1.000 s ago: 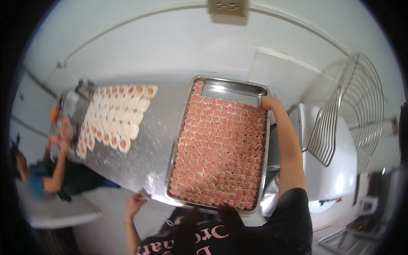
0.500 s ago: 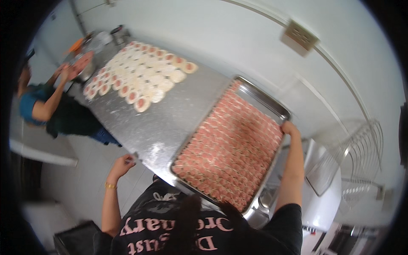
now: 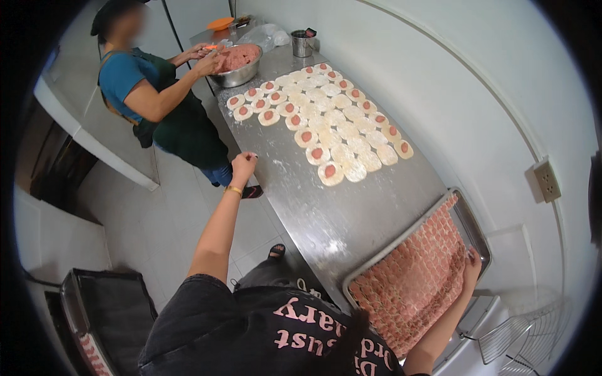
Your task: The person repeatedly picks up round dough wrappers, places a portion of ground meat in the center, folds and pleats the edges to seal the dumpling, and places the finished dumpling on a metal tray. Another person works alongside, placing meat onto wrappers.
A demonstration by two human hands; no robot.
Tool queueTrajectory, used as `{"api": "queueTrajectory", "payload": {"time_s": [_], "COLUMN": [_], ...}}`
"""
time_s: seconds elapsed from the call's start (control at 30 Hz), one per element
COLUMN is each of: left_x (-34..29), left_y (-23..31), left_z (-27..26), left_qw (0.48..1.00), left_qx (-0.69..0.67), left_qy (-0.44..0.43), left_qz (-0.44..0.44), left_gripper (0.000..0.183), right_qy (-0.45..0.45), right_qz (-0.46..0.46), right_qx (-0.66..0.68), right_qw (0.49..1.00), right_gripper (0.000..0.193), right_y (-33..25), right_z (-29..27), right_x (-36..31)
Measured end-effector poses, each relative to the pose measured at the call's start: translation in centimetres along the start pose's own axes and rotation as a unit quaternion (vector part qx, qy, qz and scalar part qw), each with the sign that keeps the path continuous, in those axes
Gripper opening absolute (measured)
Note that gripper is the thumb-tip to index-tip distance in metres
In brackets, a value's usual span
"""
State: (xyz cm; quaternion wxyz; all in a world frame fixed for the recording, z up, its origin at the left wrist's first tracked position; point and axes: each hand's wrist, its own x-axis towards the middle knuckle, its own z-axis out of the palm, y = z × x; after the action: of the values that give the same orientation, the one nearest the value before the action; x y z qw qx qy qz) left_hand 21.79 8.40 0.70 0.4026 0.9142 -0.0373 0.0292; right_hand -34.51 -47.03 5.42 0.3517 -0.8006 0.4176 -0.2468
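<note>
A large metal tray [image 3: 465,216] lies at the table's near right, packed with rows of flattened pink meat pieces [image 3: 407,276] with pale edges between them. My right hand [image 3: 472,266] grips the tray's right rim, its fingers partly hidden by the edge. Out to the left, my left hand [image 3: 244,164] hovers at the table's long edge with its fingers drawn together; anything in them is too small to make out. Ahead lie rows of round floured dough wrappers [image 3: 342,128], the outer ones topped with dabs of pink meat filling [image 3: 317,153].
Across the steel table [image 3: 301,200], a co-worker in a dark apron [image 3: 182,135] handles meat over a metal bowl [image 3: 237,76]. A metal canister [image 3: 303,44] and a plastic bag [image 3: 266,37] stand at the far end. Wire racks [image 3: 520,341] are at the lower right.
My view has swung left, so the table and tray sit farther right in it. My left hand has moved forward along the table edge. My right hand stays at the tray's rim.
</note>
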Motion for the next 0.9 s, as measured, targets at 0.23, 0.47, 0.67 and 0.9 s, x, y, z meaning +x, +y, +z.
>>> {"api": "queueTrajectory", "payload": {"time_s": [0.23,0.47,0.67,0.9], "left_x": [19.3,26.0,27.9,26.3], "left_y": [-7.0,-9.7,-10.2,-10.6], "left_z": [0.6,0.6,1.4,2.2], "left_qw": [0.965,0.973,0.985,0.873], "left_qx": [0.209,0.184,0.154,-0.462], "left_qy": [0.123,-0.018,-0.030,-0.112], "left_qz": [0.096,0.135,0.067,-0.109], "left_gripper": [0.023,0.034,0.037,0.032], "right_qy": [-0.091,-0.067,-0.025,-0.015], "right_qz": [0.021,-0.003,0.041,0.049], "right_qx": [0.133,-0.020,0.050,0.088], "right_qw": [0.987,0.998,0.998,0.995], "right_gripper": [0.034,0.039,0.034,0.033], "right_y": [-15.6,-23.0,-25.4,-25.8], "right_z": [13.2,23.1,26.2,28.0], "right_x": [-9.2,-13.4,-15.8,-16.3]}}
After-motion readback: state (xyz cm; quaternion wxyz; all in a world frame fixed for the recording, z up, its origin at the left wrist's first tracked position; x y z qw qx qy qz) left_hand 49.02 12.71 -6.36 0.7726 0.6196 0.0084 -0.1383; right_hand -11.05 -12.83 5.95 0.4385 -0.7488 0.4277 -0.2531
